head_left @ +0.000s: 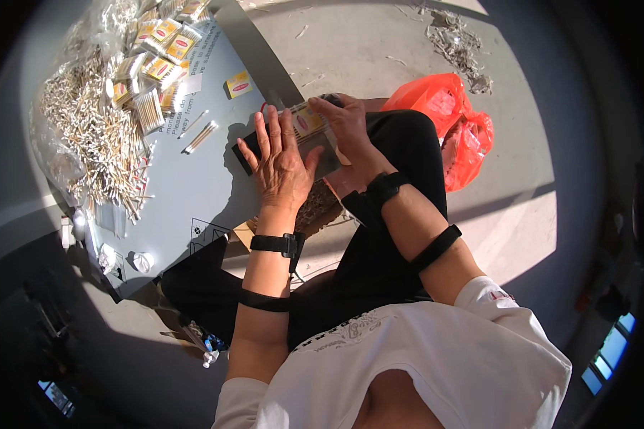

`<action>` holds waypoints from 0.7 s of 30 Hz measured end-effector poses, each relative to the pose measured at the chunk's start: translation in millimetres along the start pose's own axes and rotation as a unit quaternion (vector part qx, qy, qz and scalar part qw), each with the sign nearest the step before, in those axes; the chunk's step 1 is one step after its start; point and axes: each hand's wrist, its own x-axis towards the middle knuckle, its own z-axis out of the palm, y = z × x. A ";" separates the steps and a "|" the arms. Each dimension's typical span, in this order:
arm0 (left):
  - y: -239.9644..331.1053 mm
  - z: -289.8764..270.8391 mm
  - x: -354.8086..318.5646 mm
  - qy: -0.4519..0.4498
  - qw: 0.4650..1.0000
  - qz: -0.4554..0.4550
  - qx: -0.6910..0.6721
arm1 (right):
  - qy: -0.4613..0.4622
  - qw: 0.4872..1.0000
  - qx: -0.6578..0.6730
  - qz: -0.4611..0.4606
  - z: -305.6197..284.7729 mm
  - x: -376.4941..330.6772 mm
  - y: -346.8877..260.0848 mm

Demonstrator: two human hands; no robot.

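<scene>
My left hand lies with its fingers spread, palm down, over a dark, flat-edged device at the table's right edge. A clear packet of cotton swabs with a yellow label lies just right of those fingertips. My right hand is closed at the packet's far end, finger and thumb pinched there; a dark part beside them is partly hidden. On the table left of my hands are a few loose cotton swabs and a small yellow card.
A big heap of loose cotton swabs covers the table's left side, with several filled packets beyond it. Crumpled white pieces sit at the near edge. Under my hands stands an open cardboard box. A red plastic bag is to the right.
</scene>
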 end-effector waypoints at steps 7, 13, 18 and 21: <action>-7.9 1.8 -19.0 0.051 0.995 -0.016 -0.090 | 0.042 0.999 -0.006 0.009 -10.0 3.4 -2.4; -25.6 -4.4 -46.5 0.056 0.993 0.009 -0.102 | 0.169 0.931 -0.288 -0.147 -17.5 -3.4 -25.5; -37.2 -4.5 -49.9 0.050 0.988 0.032 -0.143 | 0.132 0.776 -0.515 -0.341 -6.9 -5.1 -42.6; -38.1 -3.9 -52.6 0.054 0.982 0.033 -0.176 | 0.135 0.724 -0.602 -0.310 5.6 8.2 -42.7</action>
